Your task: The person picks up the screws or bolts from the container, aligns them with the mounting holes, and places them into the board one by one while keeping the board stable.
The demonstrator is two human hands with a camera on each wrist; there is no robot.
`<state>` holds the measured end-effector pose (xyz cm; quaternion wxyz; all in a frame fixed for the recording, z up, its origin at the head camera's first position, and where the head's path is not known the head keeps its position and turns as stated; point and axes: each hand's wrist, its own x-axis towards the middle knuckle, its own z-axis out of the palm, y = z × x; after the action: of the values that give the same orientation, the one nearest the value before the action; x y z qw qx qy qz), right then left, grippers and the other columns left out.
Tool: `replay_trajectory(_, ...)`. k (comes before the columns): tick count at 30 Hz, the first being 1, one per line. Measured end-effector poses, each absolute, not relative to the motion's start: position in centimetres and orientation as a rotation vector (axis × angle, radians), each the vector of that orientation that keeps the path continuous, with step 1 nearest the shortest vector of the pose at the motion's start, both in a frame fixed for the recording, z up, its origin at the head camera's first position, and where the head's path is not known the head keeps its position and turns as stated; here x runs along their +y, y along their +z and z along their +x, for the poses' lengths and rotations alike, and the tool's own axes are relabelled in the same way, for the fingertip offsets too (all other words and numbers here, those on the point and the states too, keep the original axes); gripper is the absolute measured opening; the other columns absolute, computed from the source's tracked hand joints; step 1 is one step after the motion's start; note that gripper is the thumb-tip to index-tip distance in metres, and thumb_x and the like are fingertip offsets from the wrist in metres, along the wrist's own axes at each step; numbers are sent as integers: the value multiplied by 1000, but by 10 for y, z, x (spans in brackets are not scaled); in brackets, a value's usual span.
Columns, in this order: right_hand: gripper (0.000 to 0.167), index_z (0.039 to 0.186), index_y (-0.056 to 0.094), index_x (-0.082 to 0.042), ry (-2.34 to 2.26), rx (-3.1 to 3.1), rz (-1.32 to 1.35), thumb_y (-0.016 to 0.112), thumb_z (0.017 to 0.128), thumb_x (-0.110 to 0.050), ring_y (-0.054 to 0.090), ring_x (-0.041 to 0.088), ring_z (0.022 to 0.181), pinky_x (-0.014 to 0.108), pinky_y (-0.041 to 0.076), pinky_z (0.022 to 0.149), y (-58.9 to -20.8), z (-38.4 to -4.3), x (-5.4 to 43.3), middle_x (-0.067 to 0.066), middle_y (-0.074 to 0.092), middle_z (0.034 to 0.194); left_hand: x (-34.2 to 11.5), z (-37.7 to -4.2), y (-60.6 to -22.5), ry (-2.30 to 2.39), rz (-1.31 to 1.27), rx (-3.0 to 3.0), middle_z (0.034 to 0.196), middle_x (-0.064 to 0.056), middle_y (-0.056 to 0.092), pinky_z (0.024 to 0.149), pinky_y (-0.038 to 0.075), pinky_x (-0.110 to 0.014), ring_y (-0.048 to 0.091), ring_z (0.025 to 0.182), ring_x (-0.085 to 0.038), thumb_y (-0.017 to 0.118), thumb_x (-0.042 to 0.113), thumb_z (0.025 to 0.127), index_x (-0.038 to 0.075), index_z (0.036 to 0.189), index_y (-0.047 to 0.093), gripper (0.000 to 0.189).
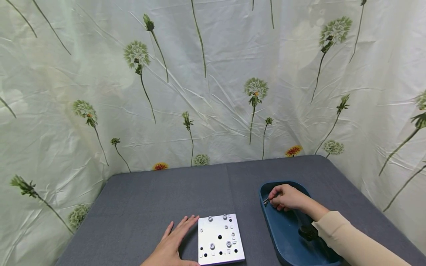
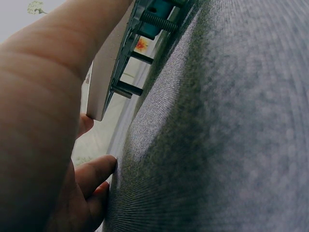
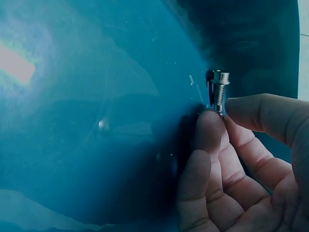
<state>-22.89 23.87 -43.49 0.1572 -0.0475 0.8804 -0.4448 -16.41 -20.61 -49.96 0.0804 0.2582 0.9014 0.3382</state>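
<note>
In the head view my right hand (image 1: pixel 287 197) is inside the blue tray (image 1: pixel 283 238), near its far left corner. Its thumb and fingertips pinch a silver socket-head screw (image 3: pixel 219 89) by the lower end, head upward in the right wrist view. A square silver metal plate (image 1: pixel 213 242) with holes and several screws in it lies left of the tray. My left hand (image 1: pixel 174 240) spreads along the plate's left side, fingers extended, with a fingertip (image 2: pixel 86 123) at the plate's corner. Threaded screw ends (image 2: pixel 129 88) stick out of the plate's underside toward the cloth.
A dark object (image 1: pixel 308 232) lies in the tray, partly hidden by the right sleeve (image 1: pixel 349 236). Grey cloth (image 1: pixel 173 195) covers the table, and a white flowered curtain (image 1: pixel 213 92) hangs behind it.
</note>
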Motion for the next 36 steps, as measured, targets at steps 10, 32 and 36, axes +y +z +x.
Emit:
replay_trajectory(10, 8, 98, 70, 0, -1237, 2543, -140, 73, 92, -5, 64, 12, 63, 28, 50, 57, -437, -230, 239, -2, 68, 70, -205, -164, -499, 1014, 763, 2694, 173, -2, 42, 117, 16, -88, 37, 159, -45, 88, 66, 78, 42, 169, 32, 109)
replay_trajectory(32, 15, 84, 68, -9, -1092, 2686, -139, 82, 87, -5, 61, 11, 57, 27, 47, 53, -442, -232, 237, -2, 64, 62, -207, -164, -497, 1036, 740, 2638, 175, 2, 39, 119, 14, -87, 34, 161, -44, 86, 67, 81, 46, 168, 30, 106)
replay_trajectory(36, 15, 84, 67, -10, -1071, 2701, -157, 82, 86, -6, 60, 12, 57, 28, 46, 52, -441, -233, 236, -2, 64, 62, -208, -165, -498, 1036, 758, 2645, 175, 1, 39, 119, 15, -87, 35, 161, -45, 86, 67, 81, 45, 169, 30, 106)
